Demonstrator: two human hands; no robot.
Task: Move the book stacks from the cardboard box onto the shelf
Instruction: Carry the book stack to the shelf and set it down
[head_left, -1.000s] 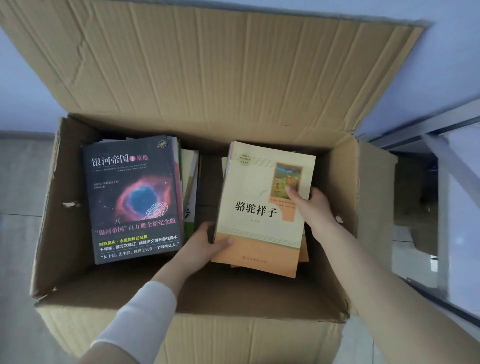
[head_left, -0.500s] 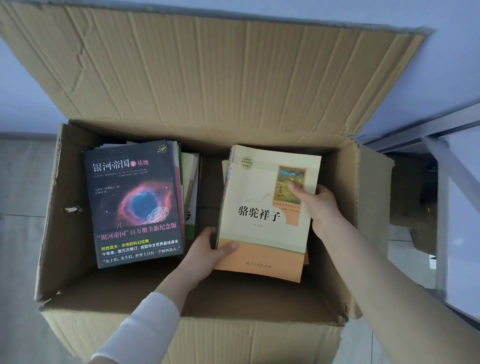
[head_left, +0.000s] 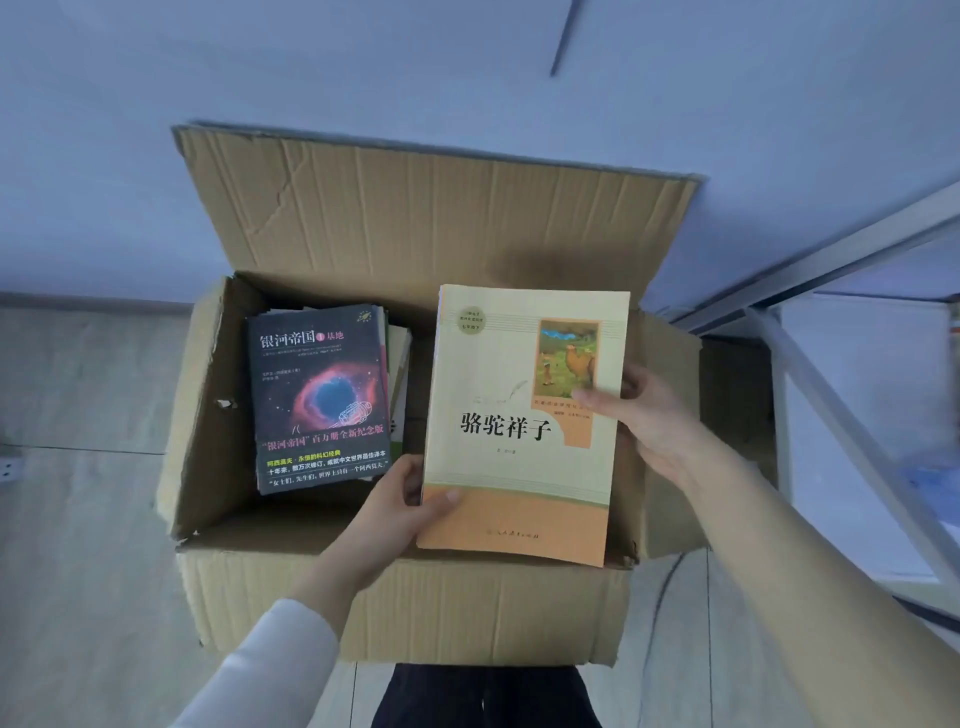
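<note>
You hold a flat cream-and-orange paperback (head_left: 519, 426) printed 骆驼祥子, with a small camel picture on its cover, over the right half of the creased brown corrugated cardboard box (head_left: 441, 608). Your left hand (head_left: 400, 499) grips its lower left edge, thumb on the cover, and your right hand (head_left: 649, 421) grips its right edge likewise. In the box's left half lies a stack topped by a glossy black book (head_left: 319, 395) reading 银河帝国 基地 above a red-blue nebula, and right of the box stands a white metal-framed shelf (head_left: 862, 374).
</note>
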